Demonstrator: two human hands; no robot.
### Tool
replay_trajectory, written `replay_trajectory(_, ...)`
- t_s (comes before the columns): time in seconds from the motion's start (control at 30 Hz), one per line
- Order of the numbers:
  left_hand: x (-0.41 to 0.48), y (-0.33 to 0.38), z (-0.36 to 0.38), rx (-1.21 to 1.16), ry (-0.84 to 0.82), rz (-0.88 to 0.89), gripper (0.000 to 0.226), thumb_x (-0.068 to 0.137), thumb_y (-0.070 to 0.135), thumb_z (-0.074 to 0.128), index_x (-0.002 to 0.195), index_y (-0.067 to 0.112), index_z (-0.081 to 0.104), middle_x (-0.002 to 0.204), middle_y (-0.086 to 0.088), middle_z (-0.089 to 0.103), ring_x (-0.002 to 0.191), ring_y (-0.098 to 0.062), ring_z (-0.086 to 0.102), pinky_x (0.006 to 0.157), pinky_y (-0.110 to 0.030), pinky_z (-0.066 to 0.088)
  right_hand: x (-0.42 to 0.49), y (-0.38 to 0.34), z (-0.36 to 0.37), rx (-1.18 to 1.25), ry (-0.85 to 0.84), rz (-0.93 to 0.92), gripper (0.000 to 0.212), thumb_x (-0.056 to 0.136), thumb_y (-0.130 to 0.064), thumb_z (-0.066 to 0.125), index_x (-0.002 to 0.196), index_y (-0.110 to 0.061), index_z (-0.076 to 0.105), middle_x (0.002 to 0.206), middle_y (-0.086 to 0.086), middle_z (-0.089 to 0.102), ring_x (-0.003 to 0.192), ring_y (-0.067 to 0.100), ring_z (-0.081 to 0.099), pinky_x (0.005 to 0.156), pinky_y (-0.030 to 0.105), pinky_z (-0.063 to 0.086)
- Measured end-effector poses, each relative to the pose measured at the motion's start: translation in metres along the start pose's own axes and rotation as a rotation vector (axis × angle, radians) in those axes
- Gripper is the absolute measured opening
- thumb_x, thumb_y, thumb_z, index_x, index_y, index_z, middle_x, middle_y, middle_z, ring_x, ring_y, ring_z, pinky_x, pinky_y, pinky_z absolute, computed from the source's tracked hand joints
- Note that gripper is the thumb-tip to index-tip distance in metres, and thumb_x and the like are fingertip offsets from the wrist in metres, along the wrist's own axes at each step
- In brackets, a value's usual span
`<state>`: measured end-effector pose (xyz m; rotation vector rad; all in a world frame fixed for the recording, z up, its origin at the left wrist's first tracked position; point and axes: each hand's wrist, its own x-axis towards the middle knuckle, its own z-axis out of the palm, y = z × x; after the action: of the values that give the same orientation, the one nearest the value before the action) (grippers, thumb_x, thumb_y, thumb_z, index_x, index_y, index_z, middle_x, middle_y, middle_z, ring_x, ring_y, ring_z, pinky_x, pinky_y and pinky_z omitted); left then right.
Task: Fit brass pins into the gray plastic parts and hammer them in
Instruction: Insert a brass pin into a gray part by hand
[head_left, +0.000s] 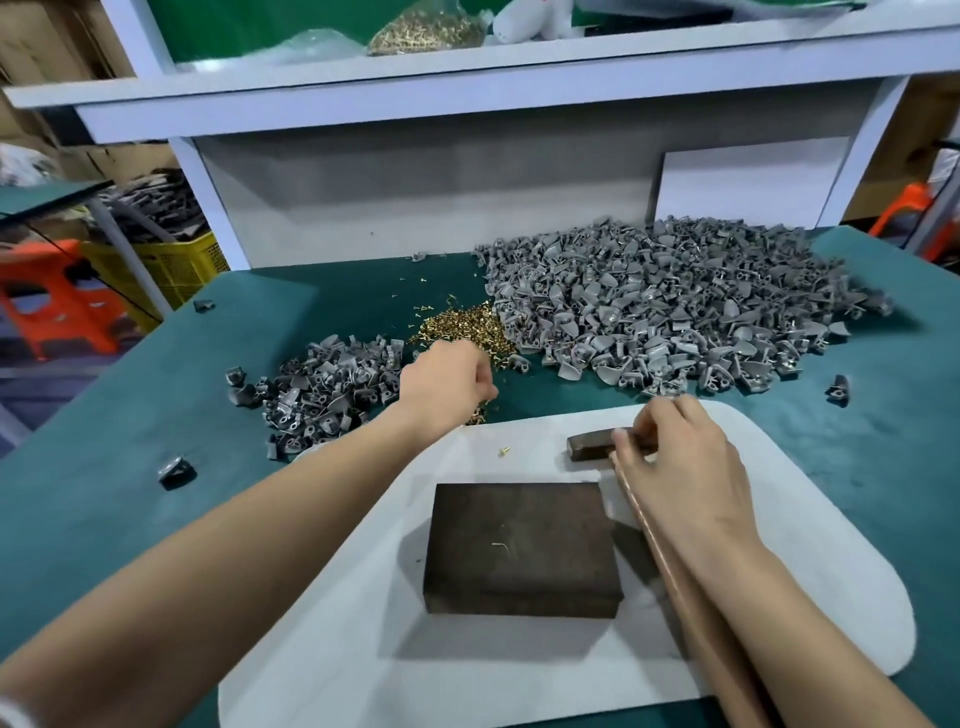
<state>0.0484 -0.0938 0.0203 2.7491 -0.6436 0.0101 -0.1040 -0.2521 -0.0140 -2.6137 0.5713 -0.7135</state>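
Reaching out over the green table (104, 493), the left hand (447, 379) has its fingers (480, 382) curled down onto the near edge of the heap of brass pins (457, 327). A few pins show just beneath the knuckles, but whether any are actually pinched cannot be told. The right hand (675, 457) grips the hammer (592, 447) just behind its head. The hammer's long axis runs from the head at the far end to the handle coming near and right under the forearm.

The coming move likely turns on the gray plastic parts (665, 306). The big heap lies far and right, its near fringe just beyond the right hand, so that hand is closer to it, but it is busy with the hammer. A smaller pile (322, 384) sits just left of the left hand, an easy sideways reach for it.

The dark block (519, 545) rests on the white mat (779, 519), near and between the two forearms. One pin (500, 544) lies on its top and another stray pin (503, 451) on the mat just beyond it — no gray part is on the block, so no fitting or hammering is under way yet.

Nothing on the table is contained, since pins and parts lie in loose heaps. On the shelf (311, 88) above, a clear bag (426, 31) holds more brass pieces.
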Motion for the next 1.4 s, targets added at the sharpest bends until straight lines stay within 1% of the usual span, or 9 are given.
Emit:
replay_trajectory(0.2,-0.039,0.039,-0.005,-0.695,-0.120,0.097,0.010,0.085,0.023,0.069,0.078,0.019,0.073,0.076,0.001,0.070,0.069,-0.004,0.061,0.067,-0.024,0.053,-0.005,-0.013,0.004,0.514,0.117,-0.219,0.016,0.079,-0.006,0.073,0.090,-0.014,0.065,0.079,-0.003,0.063,0.072,0.004,0.059,0.068,0.003,0.040)
replay_trajectory(0.37,-0.064,0.058,-0.002,-1.003,-0.286,-0.006,0.013,0.090,0.018,0.064,0.077,0.016,0.068,0.076,-0.002,0.064,0.076,-0.011,0.061,0.062,-0.020,0.050,-0.007,-0.010,0.001,0.585,0.203,-0.263,0.015,0.077,0.000,0.073,0.081,-0.013,0.067,0.073,-0.004,0.066,0.068,0.003,0.063,0.064,0.010,0.047)
replay_trajectory(0.47,-0.060,0.046,-0.004,-0.864,-0.230,0.057,0.015,0.090,0.022,0.063,0.078,0.018,0.070,0.078,0.000,0.068,0.074,-0.009,0.065,0.066,-0.025,0.053,-0.007,-0.011,0.000,0.531,0.202,-0.311,0.014,0.076,0.002,0.074,0.078,-0.010,0.066,0.073,-0.004,0.064,0.070,0.005,0.059,0.067,0.005,0.042)
replay_trajectory(0.6,-0.032,-0.005,-0.015,-0.077,0.246,0.159,0.015,0.091,0.024,0.055,0.091,0.019,0.070,0.094,0.001,0.069,0.090,-0.019,0.061,0.078,-0.033,0.051,-0.008,-0.012,0.000,0.558,0.172,-0.287,0.017,0.075,0.004,0.072,0.075,-0.012,0.066,0.071,-0.003,0.064,0.068,0.009,0.059,0.065,0.011,0.045)
replay_trajectory(0.77,-0.010,-0.074,-0.008,0.417,0.066,-0.031,0.022,0.091,0.006,0.055,0.112,0.005,0.059,0.112,-0.014,0.054,0.101,-0.034,0.055,0.078,-0.042,0.048,-0.008,-0.013,0.000,0.538,0.144,-0.284,0.018,0.073,0.004,0.071,0.073,-0.013,0.064,0.069,-0.003,0.062,0.064,0.012,0.057,0.062,0.021,0.047)
replay_trajectory(0.9,-0.003,-0.081,-0.003,0.349,0.077,-0.006,0.018,0.084,-0.014,0.049,0.091,-0.002,0.060,0.093,-0.018,0.061,0.078,-0.032,0.058,0.065,-0.036,0.047,-0.008,-0.012,0.000,0.550,0.121,-0.251,0.017,0.073,0.003,0.070,0.072,-0.012,0.064,0.068,-0.002,0.062,0.062,0.013,0.057,0.061,0.024,0.047)
replay_trajectory(1.1,-0.007,-0.066,-0.017,0.070,0.103,0.085,0.015,0.086,-0.006,0.054,0.088,0.000,0.067,0.105,-0.016,0.061,0.091,-0.028,0.060,0.081,-0.031,0.050,-0.008,-0.013,-0.002,0.601,0.083,-0.166,0.018,0.073,0.003,0.069,0.071,-0.014,0.064,0.066,-0.004,0.064,0.063,0.012,0.059,0.063,0.023,0.047)
replay_trajectory(1.2,-0.041,-0.025,-0.030,-0.285,0.136,0.366,0.015,0.086,0.003,0.064,0.082,0.017,0.063,0.099,0.000,0.067,0.082,-0.002,0.061,0.068,-0.008,0.041,-0.008,-0.014,-0.002,0.811,-0.041,-0.063,0.023,0.077,0.005,0.066,0.069,-0.016,0.062,0.063,0.003,0.063,0.056,0.016,0.060,0.057,0.026,0.050)
replay_trajectory(1.4,-0.107,0.019,0.002,-0.531,0.069,0.525,0.010,0.085,0.008,0.066,0.087,0.017,0.063,0.081,0.016,0.062,0.078,0.007,0.056,0.074,-0.005,0.037,-0.013,-0.021,-0.007,1.243,-0.320,0.006,0.028,0.086,0.009,0.057,0.070,-0.013,0.063,0.065,0.010,0.059,0.057,0.018,0.063,0.054,0.026,0.053)
